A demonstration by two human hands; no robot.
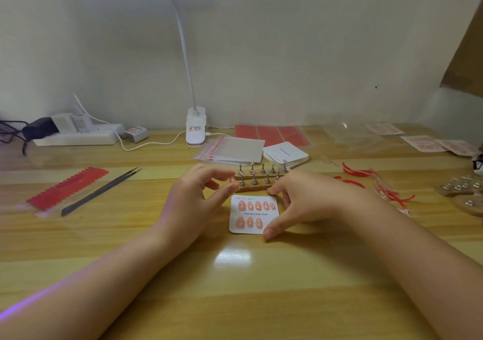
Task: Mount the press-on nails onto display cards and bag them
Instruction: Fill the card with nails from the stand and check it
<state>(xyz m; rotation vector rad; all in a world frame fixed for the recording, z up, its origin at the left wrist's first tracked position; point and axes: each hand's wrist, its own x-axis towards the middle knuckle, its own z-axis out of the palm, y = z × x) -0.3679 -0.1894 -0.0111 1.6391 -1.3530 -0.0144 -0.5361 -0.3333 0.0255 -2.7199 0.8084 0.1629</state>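
Fingertips (232, 181) of the left hand (193, 203) pinch a small pink press-on nail (231, 180) between thumb and forefinger, just above the upper left corner of the display card (254, 214), while the right hand (300, 198) steadies that card, its thumb (270, 231) pressing near the lower right corner and its curved fingers resting along the far right edge without curling round anything. Seen from the head camera, the card lies flat near the middle of the bench (235, 274), printed "Handmade Nail", with five nails (257, 205) in the upper row and three in the lower row, so two places at the lower right appear still to be filled. Just behind the card stands a wooden holder (261, 176) of metal pegs, most of them bare. Zip bags (232, 148) and a stack of blank cards (286, 152) wait toward the back edge, tweezers (104, 188) and a red sheet of adhesive tabs (69, 186) toward the left edge. To do this step well, the person would likely bring the held nail down in line with the lower row, match its spacing and tilt to its neighbours, and press it flat while the thumb keeps the card from sliding.
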